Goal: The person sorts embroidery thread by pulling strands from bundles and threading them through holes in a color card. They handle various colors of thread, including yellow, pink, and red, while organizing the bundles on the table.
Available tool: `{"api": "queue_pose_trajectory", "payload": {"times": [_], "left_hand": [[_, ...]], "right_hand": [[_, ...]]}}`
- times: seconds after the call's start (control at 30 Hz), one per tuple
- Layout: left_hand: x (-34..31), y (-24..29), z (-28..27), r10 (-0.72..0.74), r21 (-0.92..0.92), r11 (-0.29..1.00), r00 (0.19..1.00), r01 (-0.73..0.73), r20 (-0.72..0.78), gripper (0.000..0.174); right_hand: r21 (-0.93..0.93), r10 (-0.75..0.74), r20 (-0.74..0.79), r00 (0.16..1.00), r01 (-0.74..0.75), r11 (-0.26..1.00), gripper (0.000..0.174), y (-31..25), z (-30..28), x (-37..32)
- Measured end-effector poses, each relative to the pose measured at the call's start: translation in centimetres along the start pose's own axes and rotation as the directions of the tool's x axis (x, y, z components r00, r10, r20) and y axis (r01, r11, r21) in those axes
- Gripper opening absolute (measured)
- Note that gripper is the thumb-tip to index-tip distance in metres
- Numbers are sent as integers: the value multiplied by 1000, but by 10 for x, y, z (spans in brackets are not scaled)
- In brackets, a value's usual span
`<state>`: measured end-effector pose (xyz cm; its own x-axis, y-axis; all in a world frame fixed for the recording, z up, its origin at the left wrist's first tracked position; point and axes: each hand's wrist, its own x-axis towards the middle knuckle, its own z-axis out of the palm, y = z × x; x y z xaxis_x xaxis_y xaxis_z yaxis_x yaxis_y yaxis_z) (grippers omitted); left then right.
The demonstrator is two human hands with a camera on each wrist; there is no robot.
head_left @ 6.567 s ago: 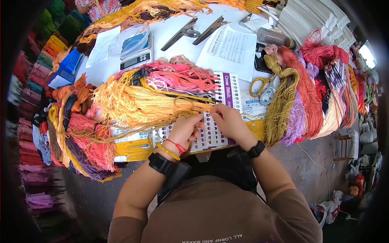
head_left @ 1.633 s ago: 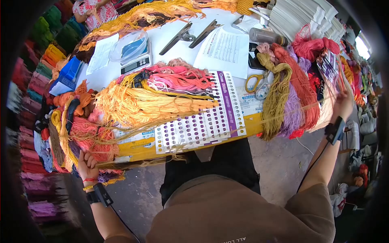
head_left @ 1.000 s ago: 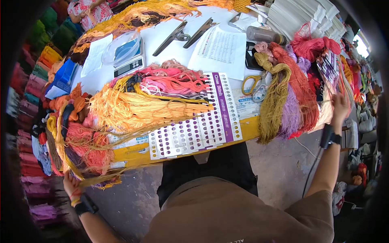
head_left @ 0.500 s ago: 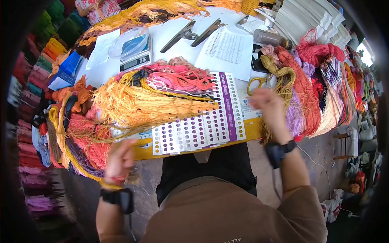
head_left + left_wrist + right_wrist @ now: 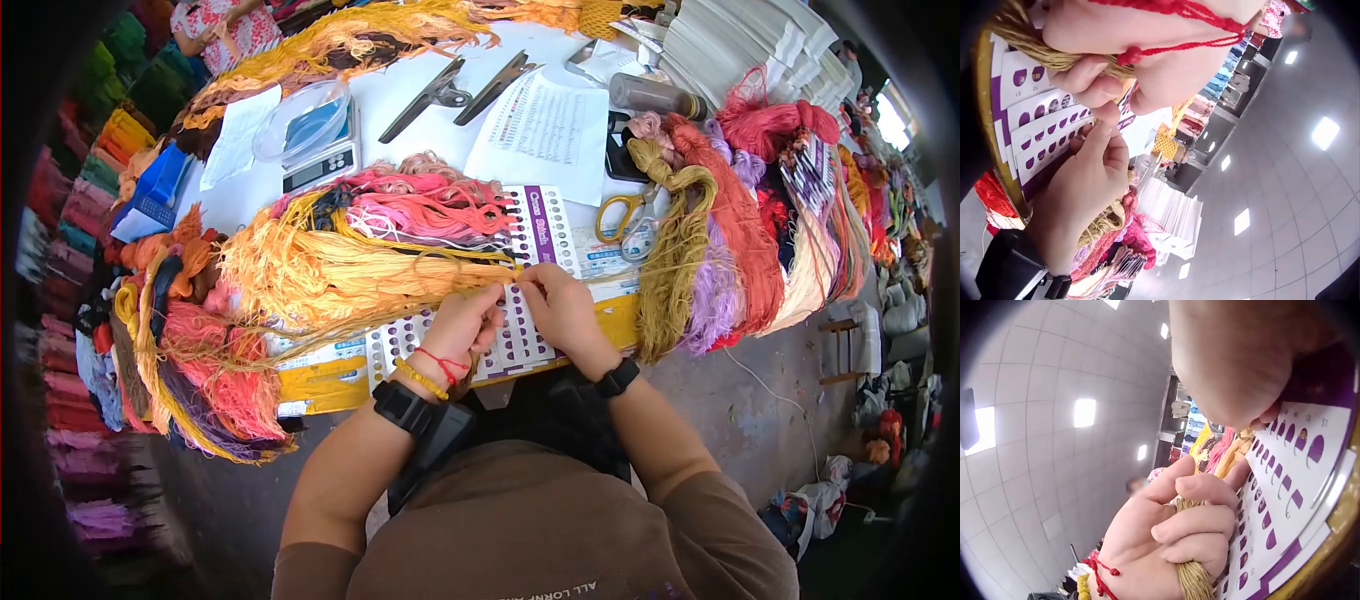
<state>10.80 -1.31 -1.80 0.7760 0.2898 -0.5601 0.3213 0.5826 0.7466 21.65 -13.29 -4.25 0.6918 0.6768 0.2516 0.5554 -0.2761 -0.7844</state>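
Note:
Punched white-and-purple thread cards [image 5: 541, 225] lie overlapped at the table's near edge, with peach-orange embroidery floss [image 5: 330, 262] and pink floss [image 5: 440, 205] fanning left from their holes. My left hand [image 5: 460, 330] is over the cards. In the right wrist view its curled fingers grip a khaki bundle of embroidery floss [image 5: 1197, 580] against the palm, while its thumb and forefinger reach toward the holes. My right hand [image 5: 570, 315] meets it there, thumb and fingertips pinching the floss at a hole. The pinched end is mostly hidden by the fingers.
Yellow-handled scissors [image 5: 622, 225] lie right of the cards, beside an olive skein [image 5: 680, 260] and other skeins hanging over the edge. Farther back are a digital scale [image 5: 320, 165], two large metal clips [image 5: 430, 100], and printed sheets [image 5: 540, 135]. Another person [image 5: 225, 30] is at the back left.
My hands were spread wide, drawing khaki strands out to both sides. They have come back together over the cards, into nearly the same pose as in the earliest frame.

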Motion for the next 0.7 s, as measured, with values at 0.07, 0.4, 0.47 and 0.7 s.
{"api": "queue_pose_trajectory", "payload": {"times": [0.07,0.4,0.47,0.7], "left_hand": [[1,1,6,87,106,991,995,-82,-41,21],[23,1,9,257,409,883,966,-229,-12,13],[25,1,9,256,403,886,966,-227,-19,12],[17,12,18,263,353,907,964,-231,-46,13]], "right_hand": [[-95,-45,-13,999,44,995,11,1,2,1],[-173,-123,-26,992,116,978,10,0,5,-1],[-169,-115,-26,993,109,979,11,-1,5,-1],[-102,-28,-28,999,25,994,14,-7,2,1]]}}
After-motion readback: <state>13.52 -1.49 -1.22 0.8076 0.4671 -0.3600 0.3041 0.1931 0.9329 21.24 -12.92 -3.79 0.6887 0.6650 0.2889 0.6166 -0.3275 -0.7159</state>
